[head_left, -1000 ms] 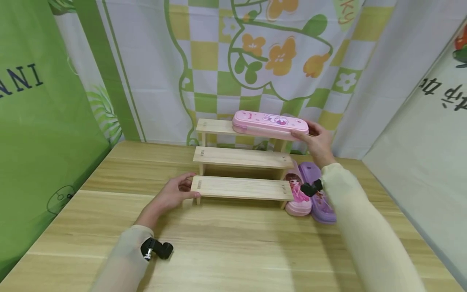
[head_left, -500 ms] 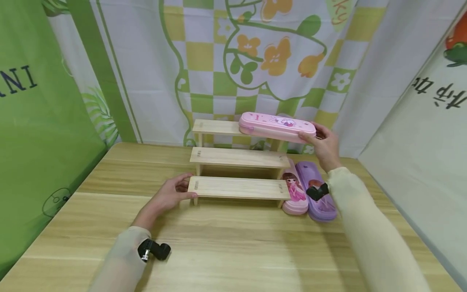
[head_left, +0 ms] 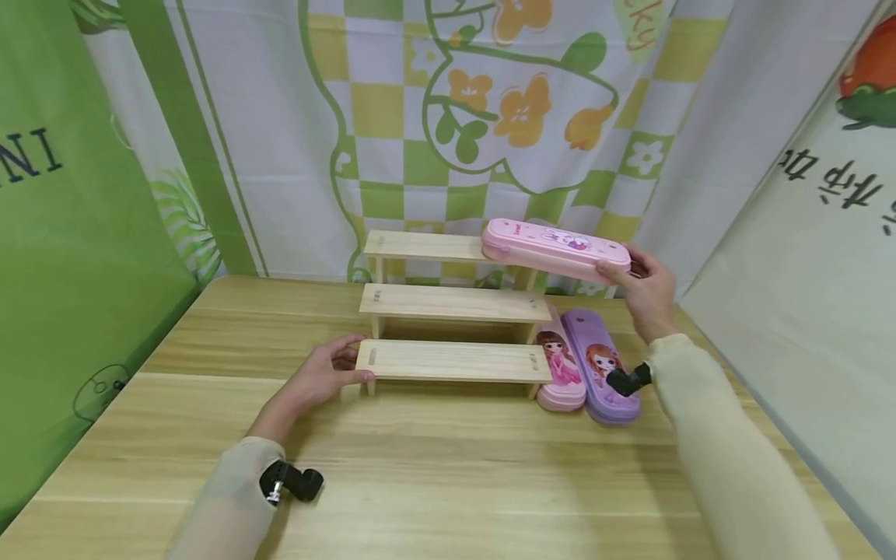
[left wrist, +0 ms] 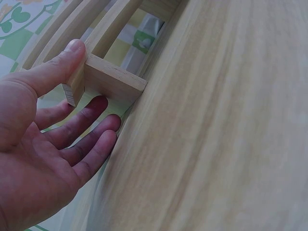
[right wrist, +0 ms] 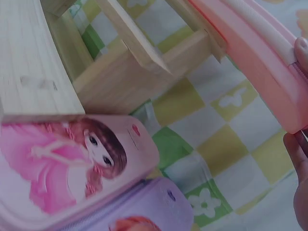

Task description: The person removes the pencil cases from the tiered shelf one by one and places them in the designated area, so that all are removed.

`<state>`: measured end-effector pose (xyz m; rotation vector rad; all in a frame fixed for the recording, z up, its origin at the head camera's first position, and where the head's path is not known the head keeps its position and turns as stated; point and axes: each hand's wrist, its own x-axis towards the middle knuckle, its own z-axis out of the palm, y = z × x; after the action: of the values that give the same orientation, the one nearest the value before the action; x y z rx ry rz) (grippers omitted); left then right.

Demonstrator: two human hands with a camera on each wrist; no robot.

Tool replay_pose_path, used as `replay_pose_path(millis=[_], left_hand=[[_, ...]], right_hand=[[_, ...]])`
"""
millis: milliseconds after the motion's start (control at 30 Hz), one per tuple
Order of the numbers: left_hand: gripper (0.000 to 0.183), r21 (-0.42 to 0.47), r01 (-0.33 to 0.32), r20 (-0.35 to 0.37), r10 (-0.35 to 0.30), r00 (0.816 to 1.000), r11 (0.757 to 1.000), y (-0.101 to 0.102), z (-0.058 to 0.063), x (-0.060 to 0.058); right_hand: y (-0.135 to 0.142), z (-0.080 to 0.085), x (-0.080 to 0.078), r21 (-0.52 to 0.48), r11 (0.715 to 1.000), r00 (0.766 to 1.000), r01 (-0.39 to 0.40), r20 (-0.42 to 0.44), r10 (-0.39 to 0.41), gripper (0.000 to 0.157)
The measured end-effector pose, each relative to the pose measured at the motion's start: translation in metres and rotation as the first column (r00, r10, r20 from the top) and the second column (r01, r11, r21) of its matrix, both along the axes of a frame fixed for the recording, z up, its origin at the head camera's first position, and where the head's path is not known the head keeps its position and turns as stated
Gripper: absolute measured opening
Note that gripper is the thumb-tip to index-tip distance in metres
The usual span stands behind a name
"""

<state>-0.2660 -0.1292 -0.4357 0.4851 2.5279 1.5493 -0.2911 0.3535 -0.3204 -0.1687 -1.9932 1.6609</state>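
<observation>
A three-tier wooden stand (head_left: 455,362) sits on the table. My left hand (head_left: 316,383) grips the left end of its lowest board, thumb on the board and fingers around its end, as the left wrist view shows. My right hand (head_left: 645,295) holds a pink pencil case (head_left: 556,249) with a rabbit print by its right end. The case's left part lies over the right end of the top board (head_left: 427,246), and the rest juts out past it. In the right wrist view, the case's underside (right wrist: 260,72) is at the board; I cannot tell whether its weight rests there.
On the table (head_left: 420,474), against the stand's right side, lies a pink pencil case with a doll print (head_left: 562,369). Beside it lies a purple one (head_left: 603,365). A checkered curtain (head_left: 448,163) hangs behind, and a green cloth (head_left: 91,233) hangs at the left.
My right hand has moved to the right with the rabbit pencil case, so more of the case juts past the top board. My left hand keeps its grip; the head view has shifted slightly.
</observation>
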Motion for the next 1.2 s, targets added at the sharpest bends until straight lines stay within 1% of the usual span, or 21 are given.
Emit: replay_pose_path(millis=[133,200,367,600,733,833,900,1000,1100,1200], left_hand=[[0.073,-0.005,-0.005,0.002,0.005,1.000,1.000,-0.002,0.000,0.001],[0.074,-0.005,-0.007,0.004,0.007,1.000,1.000,-0.003,0.000,0.001],[0.075,-0.004,-0.003,0.003,0.003,1.000,1.000,-0.003,-0.001,0.000],[0.075,-0.004,-0.011,0.012,0.011,1.000,1.000,-0.002,0.000,0.000],[0.074,-0.002,-0.008,-0.006,0.008,1.000,1.000,0.000,0.000,0.000],[0.073,-0.002,-0.004,-0.011,0.004,1.000,1.000,0.000,0.001,0.001],[0.073,-0.002,-0.004,-0.007,0.004,1.000,1.000,0.000,0.001,0.001],[0.073,-0.002,-0.005,0.000,0.005,1.000,1.000,0.000,0.001,0.002],[0.073,-0.004,-0.003,0.000,0.003,1.000,1.000,0.000,0.001,0.001],[0.074,-0.001,-0.001,0.001,0.001,1.000,1.000,0.000,0.001,0.001]], right_hand=[[0.010,-0.001,0.006,-0.058,0.998,1.000,0.000,-0.013,-0.001,0.064],[0.015,-0.002,0.009,-0.057,0.998,1.000,0.017,-0.015,-0.018,0.062],[0.031,-0.004,0.017,-0.095,0.994,0.998,0.058,-0.007,-0.059,0.064],[0.055,-0.009,0.032,-0.174,0.980,0.995,0.096,-0.003,-0.098,0.065],[0.070,-0.012,0.042,-0.223,0.967,0.992,0.123,0.009,-0.124,0.067],[0.081,-0.015,0.050,-0.243,0.960,0.990,0.141,0.045,-0.134,0.071],[0.088,-0.018,0.055,-0.229,0.959,0.985,0.169,0.077,-0.155,0.073],[0.097,-0.025,0.062,-0.199,0.956,0.972,0.216,0.135,-0.192,0.075],[0.105,-0.034,0.068,-0.166,0.949,0.954,0.266,0.185,-0.236,0.075],[0.112,-0.043,0.073,-0.164,0.938,0.940,0.305,0.209,-0.269,0.075]])
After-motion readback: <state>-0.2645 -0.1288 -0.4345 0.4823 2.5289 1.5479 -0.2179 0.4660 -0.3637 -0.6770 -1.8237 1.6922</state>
